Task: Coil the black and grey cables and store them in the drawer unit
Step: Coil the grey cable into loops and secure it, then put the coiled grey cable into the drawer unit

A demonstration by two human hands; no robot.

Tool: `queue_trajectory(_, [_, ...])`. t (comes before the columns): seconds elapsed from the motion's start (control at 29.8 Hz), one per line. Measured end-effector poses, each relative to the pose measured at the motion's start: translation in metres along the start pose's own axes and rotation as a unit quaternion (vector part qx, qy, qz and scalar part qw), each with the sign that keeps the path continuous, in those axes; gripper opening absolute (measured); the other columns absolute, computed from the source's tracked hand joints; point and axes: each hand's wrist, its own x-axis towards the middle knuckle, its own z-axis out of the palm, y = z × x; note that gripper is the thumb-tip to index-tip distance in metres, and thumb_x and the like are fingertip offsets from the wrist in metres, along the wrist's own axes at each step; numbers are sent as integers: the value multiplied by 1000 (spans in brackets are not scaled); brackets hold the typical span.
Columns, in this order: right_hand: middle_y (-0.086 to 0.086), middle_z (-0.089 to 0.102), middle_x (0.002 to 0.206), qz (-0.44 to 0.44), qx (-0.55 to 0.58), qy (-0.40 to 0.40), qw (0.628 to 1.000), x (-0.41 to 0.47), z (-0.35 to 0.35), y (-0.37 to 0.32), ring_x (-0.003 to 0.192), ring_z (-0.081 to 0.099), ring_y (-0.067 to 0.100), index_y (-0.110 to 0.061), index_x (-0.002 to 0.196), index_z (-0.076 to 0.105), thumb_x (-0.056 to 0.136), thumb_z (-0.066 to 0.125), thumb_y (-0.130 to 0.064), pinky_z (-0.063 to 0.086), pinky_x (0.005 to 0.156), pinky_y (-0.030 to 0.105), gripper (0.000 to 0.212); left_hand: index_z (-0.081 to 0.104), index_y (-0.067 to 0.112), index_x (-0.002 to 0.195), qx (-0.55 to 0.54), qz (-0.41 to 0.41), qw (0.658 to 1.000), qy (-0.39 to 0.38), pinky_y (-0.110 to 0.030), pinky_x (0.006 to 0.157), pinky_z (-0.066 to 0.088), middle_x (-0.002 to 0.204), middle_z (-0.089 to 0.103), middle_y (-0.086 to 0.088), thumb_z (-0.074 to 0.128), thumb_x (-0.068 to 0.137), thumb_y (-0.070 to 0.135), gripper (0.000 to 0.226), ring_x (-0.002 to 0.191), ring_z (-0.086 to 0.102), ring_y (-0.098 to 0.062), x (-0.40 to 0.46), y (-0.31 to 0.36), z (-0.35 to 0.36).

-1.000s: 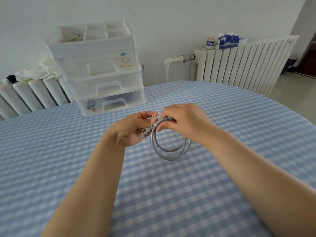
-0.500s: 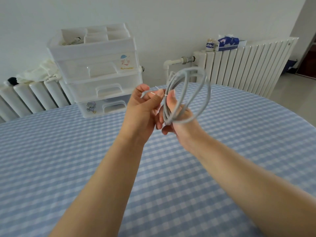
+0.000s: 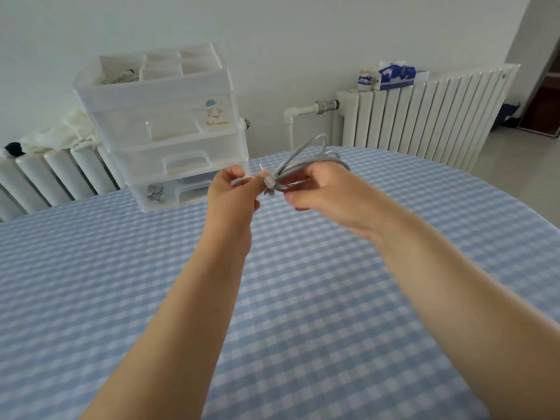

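Hands are raised above the checked table (image 3: 303,298), the grey cable (image 3: 306,160) coil being gripped by the right hand (image 3: 327,192) and its tie pinched by the left hand (image 3: 233,192); light and springy, it is best held at the bound point, before the closed drawer unit (image 3: 169,131).

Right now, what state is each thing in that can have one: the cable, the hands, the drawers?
Grey cable: coiled in loops, held above the table.
Left hand: pinching the thin white tie at the coil.
Right hand: fingers curled round the coil.
Clear plastic three-drawer unit: all drawers closed, top tray open.
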Motion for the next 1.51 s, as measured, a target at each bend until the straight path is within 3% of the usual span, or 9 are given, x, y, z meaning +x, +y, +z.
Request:
queue_trajectory(0.13, [-18, 71, 89, -47, -96, 84, 991, 1, 7, 5, 84, 63, -9, -28, 96, 71, 84, 68, -42, 49, 79, 14, 19, 41, 19, 78, -64, -64, 996, -22, -21, 53, 33, 53, 48, 8, 60, 86, -6, 33, 47, 41, -6, -5, -1, 4])
queue_trajectory(0.3, [-3, 71, 70, -44, -12, 193, 980, 3, 7, 3, 68, 68, 9, -19, 78, 69, 91, 59, -41, 55, 66, 23, 28, 44, 18, 75, -94, -24, 992, -84, -19, 58, 38, 51, 52, 8, 59, 87, -8, 32, 52, 54, -5, -10, 3, 9])
queue_trajectory(0.44, [4, 68, 60, 112, 275, 129, 946, 0, 5, -3, 56, 62, 15, -7, 80, 68, 94, 59, -22, 50, 50, 21, 23, 44, 16, 77, -54, 51, 991, -114, -24, 73, 52, 66, 55, -6, 62, 84, -9, 31, 64, 65, -15, -15, 2, 13])
queue_trajectory(0.57, [5, 58, 53, 176, 383, 69, 904, -2, 5, -4, 44, 52, 9, -3, 76, 63, 95, 51, -5, 43, 40, 16, 22, 39, 15, 76, 42, 128, 983, -121, -31, 80, 54, 67, 59, -7, 64, 84, -11, 36, 69, 69, -16, -18, 6, 12])
queue_trajectory(0.81, [11, 74, 81, 125, 365, -38, 922, -2, -8, -3, 68, 70, 16, -6, 92, 70, 102, 37, -36, 54, 54, 22, 46, 38, 16, 76, 85, 138, 982, -99, -38, 71, 55, 63, 62, -3, 63, 85, -8, 36, 59, 68, -18, -13, 14, 4])
queue_trajectory(1.01, [9, 70, 77, 148, 336, -65, 928, -2, -16, 1, 59, 65, 13, -5, 87, 67, 92, 51, -50, 56, 52, 22, 48, 43, 35, 68, 144, 165, 971, -97, -67, 78, 47, 78, 61, -25, 74, 73, 22, 34, 76, 56, -55, -14, 13, 4])
queue_trajectory(1.24, [5, 61, 77, 177, 489, -177, 835, 8, -18, 26, 67, 61, 12, -4, 99, 62, 86, 56, -18, 50, 50, 18, 20, 44, 29, 80, 254, 243, 933, -78, -21, 83, 44, 86, 66, 12, 73, 82, 12, 33, 89, 59, -9, -21, 6, 12])
queue_trajectory(1.38, [8, 61, 78, 87, 512, -115, 847, 12, -14, 35, 68, 60, 18, -11, 120, 62, 92, 47, -10, 53, 66, 31, 32, 43, 29, 117, 203, 95, 970, -89, -27, 97, 43, 127, 55, 4, 76, 78, 35, 51, 116, 54, -8, -6, -6, 4])
queue_trajectory(1.51, [8, 59, 74, 40, 566, -63, 821, 16, -5, 37, 66, 58, 19, -16, 121, 62, 93, 43, -8, 51, 68, 32, 35, 43, 9, 137, 53, -176, 953, -241, -44, 98, 48, 125, 62, -17, 62, 80, 48, 71, 113, 62, -30, 9, -23, -17])
